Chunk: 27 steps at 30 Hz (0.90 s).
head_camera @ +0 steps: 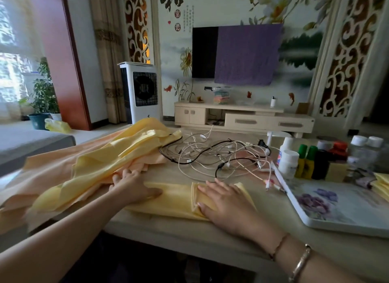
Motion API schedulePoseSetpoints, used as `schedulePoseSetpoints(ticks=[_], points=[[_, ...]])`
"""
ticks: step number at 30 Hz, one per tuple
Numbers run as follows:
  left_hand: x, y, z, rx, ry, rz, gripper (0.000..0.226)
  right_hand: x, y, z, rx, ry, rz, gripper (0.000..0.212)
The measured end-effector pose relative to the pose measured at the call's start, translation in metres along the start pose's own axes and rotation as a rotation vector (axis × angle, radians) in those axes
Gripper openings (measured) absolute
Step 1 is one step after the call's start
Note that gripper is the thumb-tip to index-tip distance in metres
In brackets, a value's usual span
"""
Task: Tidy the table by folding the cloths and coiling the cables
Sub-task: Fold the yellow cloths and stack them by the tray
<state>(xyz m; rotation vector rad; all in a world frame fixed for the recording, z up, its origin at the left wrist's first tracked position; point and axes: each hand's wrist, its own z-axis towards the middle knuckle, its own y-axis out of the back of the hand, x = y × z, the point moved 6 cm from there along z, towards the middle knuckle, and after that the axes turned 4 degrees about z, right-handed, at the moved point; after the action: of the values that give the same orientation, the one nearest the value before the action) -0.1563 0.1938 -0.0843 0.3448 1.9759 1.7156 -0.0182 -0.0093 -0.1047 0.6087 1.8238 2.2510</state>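
Note:
A folded yellow cloth point(176, 200) lies flat near the table's front edge. My left hand point(132, 188) presses on its left end with straight fingers. My right hand point(223, 200) lies flat on its right end, over a folded-back flap. A heap of loose yellow and peach cloths point(101, 164) spreads over the table's left side, touching my left hand. A tangle of white and black cables point(221, 156) lies behind the folded cloth in the middle of the table.
A white tray with a purple flower print point(336, 202) sits at the right, with folded yellow cloths point(381, 183) on its far corner. Several bottles and jars point(320, 158) stand behind the tray. The table's front edge point(189, 240) runs just below my hands.

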Motion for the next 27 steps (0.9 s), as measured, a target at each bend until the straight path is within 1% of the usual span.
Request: schedulePoseSetpoints(ticks=[2,4,6,8,11,12,13,15,17,18,20,21,22,23,24,25,26,27], points=[[-0.003,0.001,-0.002,0.035,0.003,0.007,0.1,0.001,-0.001,0.0,0.019,-0.005,-0.01,0.062],[-0.008,0.003,-0.004,0.084,-0.035,-0.017,0.088,0.002,-0.001,0.0,0.029,-0.009,-0.02,0.062],[-0.015,0.009,-0.006,0.126,-0.108,-0.113,0.076,0.002,0.0,-0.001,0.041,-0.01,-0.028,0.063],[-0.02,0.022,-0.008,0.133,-0.174,-0.216,0.064,0.003,0.0,-0.001,0.055,-0.011,-0.029,0.064],[-0.03,0.041,-0.009,0.129,-0.217,-0.287,0.051,0.003,0.001,-0.002,0.046,-0.005,-0.028,0.064],[-0.035,0.046,-0.009,0.143,-0.229,-0.345,0.044,0.004,0.002,-0.002,0.039,0.0,-0.026,0.064],[-0.04,0.048,-0.008,0.178,-0.236,-0.454,0.032,0.004,0.002,-0.002,0.031,0.005,-0.023,0.063],[-0.05,0.048,-0.012,0.284,-0.227,-0.789,0.004,0.004,0.004,-0.003,0.013,0.013,-0.014,0.061],[-0.067,0.044,-0.024,0.38,-0.243,-1.065,0.023,0.006,0.004,-0.003,0.015,0.015,-0.008,0.061],[-0.077,0.041,-0.029,0.412,-0.259,-1.116,0.027,0.007,0.005,-0.002,0.022,0.018,0.003,0.062],[-0.101,0.032,-0.043,0.441,-0.305,-1.137,0.02,0.01,0.011,-0.004,-0.022,0.025,0.089,0.058],[-0.112,0.027,-0.049,0.451,-0.308,-1.154,0.015,0.009,0.02,-0.006,-0.107,0.019,0.19,0.052],[-0.12,0.021,-0.053,0.458,-0.304,-1.145,0.01,0.003,0.031,-0.009,-0.231,-0.01,0.322,0.045],[-0.127,0.015,-0.056,0.454,-0.308,-1.119,0.005,-0.007,0.042,-0.013,-0.373,-0.059,0.456,0.038],[-0.133,0.009,-0.058,0.452,-0.314,-1.083,0.006,-0.02,0.052,-0.019,-0.492,-0.127,0.579,0.03],[-0.141,0.003,-0.061,0.46,-0.321,-1.063,0.014,-0.034,0.061,-0.024,-0.561,-0.208,0.683,0.021],[-0.145,-0.002,-0.064,0.469,-0.318,-1.057,0.022,-0.045,0.065,-0.027,-0.574,-0.292,0.767,0.013],[-0.151,-0.007,-0.068,0.484,-0.325,-1.046,0.028,-0.056,0.068,-0.029,-0.551,-0.371,0.83,0.014]])
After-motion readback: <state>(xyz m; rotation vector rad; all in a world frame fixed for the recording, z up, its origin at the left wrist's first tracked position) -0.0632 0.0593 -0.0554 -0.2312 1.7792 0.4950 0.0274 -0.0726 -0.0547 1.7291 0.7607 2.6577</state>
